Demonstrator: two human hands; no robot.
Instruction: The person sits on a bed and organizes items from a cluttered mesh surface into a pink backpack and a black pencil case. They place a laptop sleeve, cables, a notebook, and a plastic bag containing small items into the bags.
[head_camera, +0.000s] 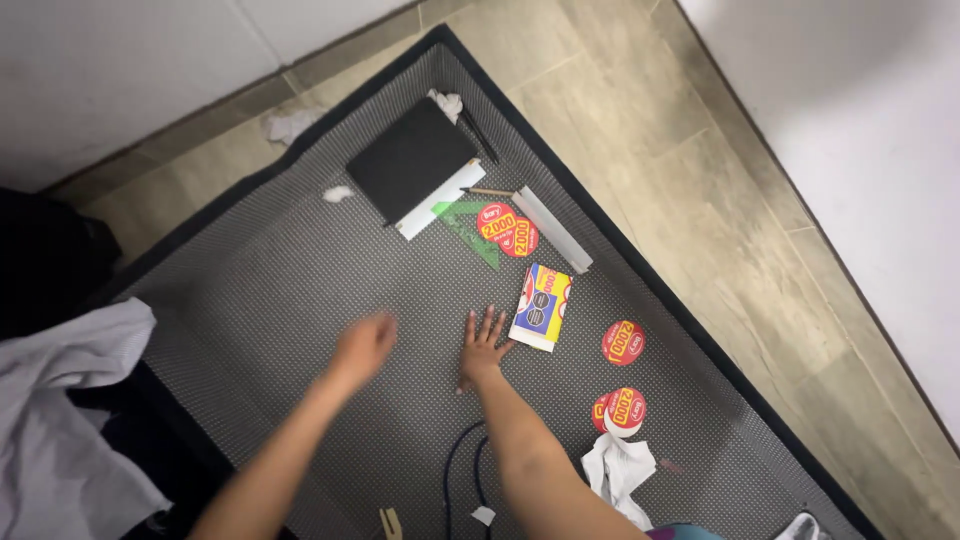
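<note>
The right hand (483, 350), its grip spread flat on the mat (260, 280), lies just left of the small card packet (541, 307); the left hand (365, 345), blurred, grip unclear, is farther off.

The mat (300, 270) is dark grey with a fine pattern of pale dots and a black border. The notebook (412, 160) on it has a black cover and a white page edge. The set square (470, 228) is translucent green. The round stickers (623, 342) are red with yellow lettering. The small packet (541, 307) is yellow, blue and red with white sides. The crumpled tissue (618, 470) is white. The floor (640, 110) is beige-brown wood grain, and the cord (452, 470) is dark blue.
</note>
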